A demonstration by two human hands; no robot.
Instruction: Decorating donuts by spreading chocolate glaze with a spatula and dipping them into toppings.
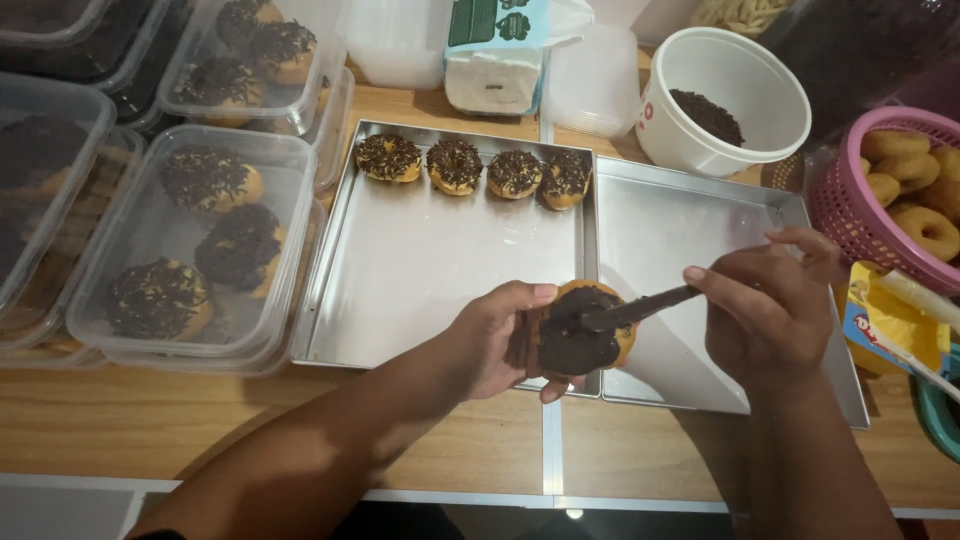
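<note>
A white bag with a green label [497,45] stood behind the left metal tray [430,270]. Over the trays' joint, the left hand [500,340] was closed around a chocolate-covered donut [583,328]. The right hand [765,310] was clamped on a dark spreader [640,308] touching it. Four sprinkled donuts [475,168] lined the tray's back.

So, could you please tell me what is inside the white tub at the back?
The white tub holds dark chocolate sprinkles heaped against its right side, with bare white floor beside them. Its near wall hides the part of the floor closest to the camera.

Warm light, perhaps overhead; soft focus.
</note>
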